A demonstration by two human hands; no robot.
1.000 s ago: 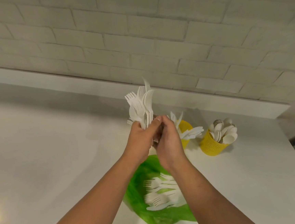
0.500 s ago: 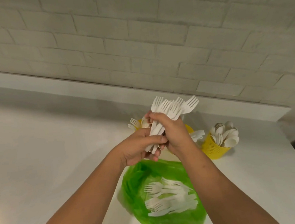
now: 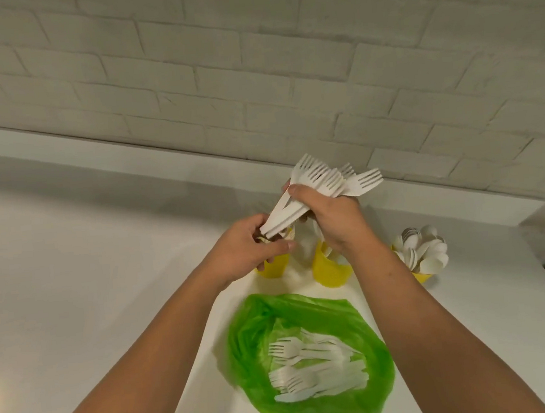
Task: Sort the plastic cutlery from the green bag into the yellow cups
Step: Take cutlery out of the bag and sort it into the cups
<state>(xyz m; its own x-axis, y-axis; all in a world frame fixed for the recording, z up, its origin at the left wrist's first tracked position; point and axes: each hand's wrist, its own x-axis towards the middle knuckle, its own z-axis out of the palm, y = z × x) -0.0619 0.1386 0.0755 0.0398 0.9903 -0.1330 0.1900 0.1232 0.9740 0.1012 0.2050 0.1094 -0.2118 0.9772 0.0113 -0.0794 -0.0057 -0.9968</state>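
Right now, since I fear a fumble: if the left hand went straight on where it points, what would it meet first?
Probably the right hand, holding the same forks further up their handles; the left hand grips their ends.

Single head-worn wide-angle view, facing forward and down across white counter [image 3: 107,286] to brick wall [image 3: 251,60]. Close range: left hand [image 3: 245,251] and right hand [image 3: 331,217] gripping fork bundle [image 3: 325,182] mid-frame, forearms entering from bottom.
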